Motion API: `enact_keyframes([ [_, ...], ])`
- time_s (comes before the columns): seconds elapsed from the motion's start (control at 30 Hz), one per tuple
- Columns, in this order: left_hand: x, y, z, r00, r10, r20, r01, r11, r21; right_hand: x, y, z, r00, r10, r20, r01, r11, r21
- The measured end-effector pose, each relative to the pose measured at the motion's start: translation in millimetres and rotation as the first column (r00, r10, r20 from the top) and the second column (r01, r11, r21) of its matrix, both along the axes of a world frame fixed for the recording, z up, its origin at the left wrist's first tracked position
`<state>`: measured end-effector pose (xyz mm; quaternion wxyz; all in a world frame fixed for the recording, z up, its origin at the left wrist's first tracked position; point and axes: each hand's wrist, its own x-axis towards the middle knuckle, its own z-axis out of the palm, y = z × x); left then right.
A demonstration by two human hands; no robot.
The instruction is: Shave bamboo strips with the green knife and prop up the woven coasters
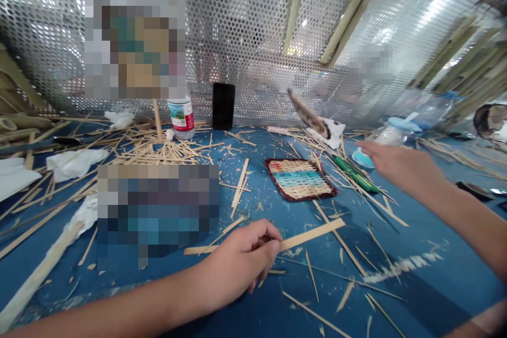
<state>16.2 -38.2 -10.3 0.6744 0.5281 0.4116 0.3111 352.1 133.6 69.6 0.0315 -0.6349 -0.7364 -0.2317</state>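
My left hand (253, 253) is closed in a pinch around a flat, pale bamboo strip (312, 235), which sticks out on both sides of the fingers just above the blue table. My right hand (390, 161) reaches out at the right, fingers stretched, close to a turquoise patterned object (362, 158); nothing shows between its fingers. Between the hands lies a small woven mat (301, 179) with a dark red edge and a turquoise band. Beside it rests a green-handled tool (358, 177), possibly a cutter.
A pile of thin strips (166, 150) lies at the back left near a labelled bottle (182, 119). A black phone (224, 106) leans against the perforated metal screen (245, 26). Crumpled tissues (75, 163), a cup with a blue lid (404, 124) and scattered strips surround the work area.
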Motion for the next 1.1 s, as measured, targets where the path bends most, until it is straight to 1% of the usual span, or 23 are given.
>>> enact_keyframes([
  [0.03, -0.2, -0.1, 0.3, 1.0, -0.003, -0.001, 0.003, 1.0, -0.003, 4.0, 2.8, -0.6, 1.0, -0.007, 0.006, 0.007, 0.999, -0.038],
  [0.07, -0.4, -0.1, 0.8, 1.0, -0.003, 0.0, 0.003, 1.0, -0.005, 8.5, 5.8, -1.6, 1.0, -0.014, -0.008, 0.013, 0.999, -0.047],
  [0.13, -0.5, -0.1, 1.4, 1.0, -0.006, 0.002, 0.006, 1.0, -0.003, 17.6, 11.4, -4.3, 0.995, -0.003, -0.101, 0.003, 1.0, 0.002],
  [0.17, -0.5, 0.1, 1.6, 1.0, -0.007, 0.003, 0.007, 1.0, 0.0, 21.5, 13.9, -5.7, 0.989, 0.02, -0.146, -0.019, 1.0, 0.007],
  [0.27, -0.2, 0.6, 1.0, 1.0, -0.013, 0.0, 0.013, 1.0, 0.007, 27.5, 18.7, -6.6, 0.974, 0.091, -0.21, -0.112, 0.989, -0.094],
  [0.33, -0.1, 0.8, 0.4, 1.0, -0.011, -0.002, 0.011, 1.0, 0.007, 27.0, 19.8, -3.1, 0.943, 0.115, -0.311, -0.154, 0.983, -0.103],
  [0.4, -0.1, 0.7, 0.3, 1.0, -0.009, -0.008, 0.009, 1.0, 0.01, 24.9, 20.7, 3.0, 0.877, 0.117, -0.466, -0.172, 0.982, -0.078],
  [0.5, 0.2, 0.7, 0.7, 1.0, -0.008, -0.017, 0.008, 1.0, 0.015, 22.3, 26.3, 10.3, 0.72, 0.059, -0.691, -0.2, 0.972, -0.126],
  [0.57, 0.5, 1.1, 1.1, 1.0, -0.008, -0.028, 0.008, 1.0, 0.015, 21.3, 35.6, 10.7, 0.62, 0.019, -0.784, -0.218, 0.964, -0.149],
  [0.63, 0.7, 1.5, 1.3, 0.999, -0.01, -0.035, 0.01, 1.0, 0.015, 19.9, 49.2, 7.5, 0.571, 0.016, -0.821, -0.232, 0.962, -0.143],
  [0.8, 0.5, 1.2, 1.6, 1.0, -0.011, -0.024, 0.012, 1.0, 0.015, 11.7, 87.4, -5.1, 0.536, 0.063, -0.842, -0.266, 0.959, -0.098],
  [0.9, -0.2, 0.5, 1.3, 0.999, -0.019, -0.025, 0.019, 1.0, 0.007, 12.9, 106.0, -15.6, 0.531, 0.089, -0.842, -0.297, 0.951, -0.087],
  [1.1, -2.0, 0.6, 2.0, 0.999, -0.035, -0.038, 0.035, 0.999, -0.005, 36.0, 135.4, -43.5, 0.619, 0.111, -0.778, -0.317, 0.941, -0.119],
])
